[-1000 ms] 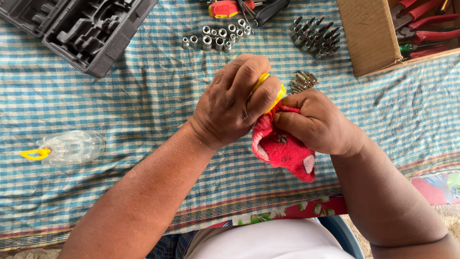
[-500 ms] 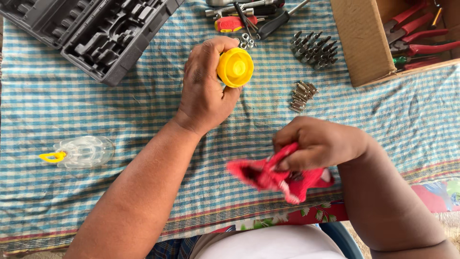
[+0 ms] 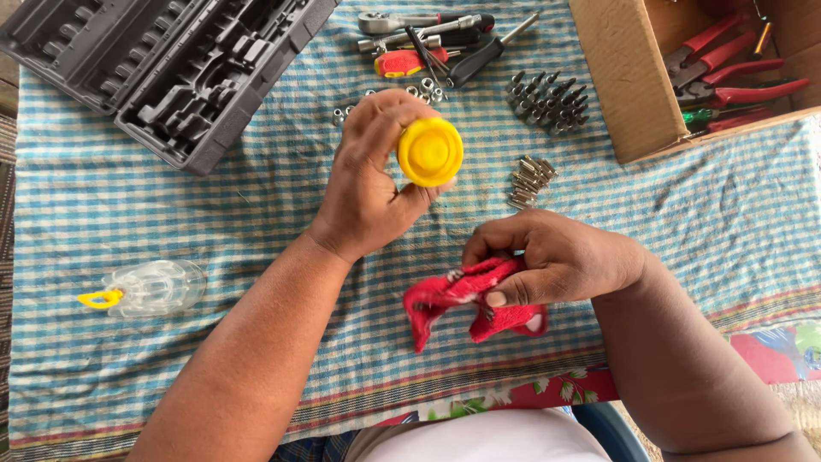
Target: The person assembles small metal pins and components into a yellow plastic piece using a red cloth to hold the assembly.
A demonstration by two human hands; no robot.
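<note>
Lowered a little, the right hand pinches the red rag; left hand fingers still grip the yellow-capped tool

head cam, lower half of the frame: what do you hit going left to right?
Clear plastic piece with a yellow loop → left forearm → red rag → right hand gripping the rag → right forearm.

Pretty bright, even daylight, only soft shadows tucked under both hands, no harsh glare, everything's sharp, slight wide-angle stretch toward the edges.
</note>
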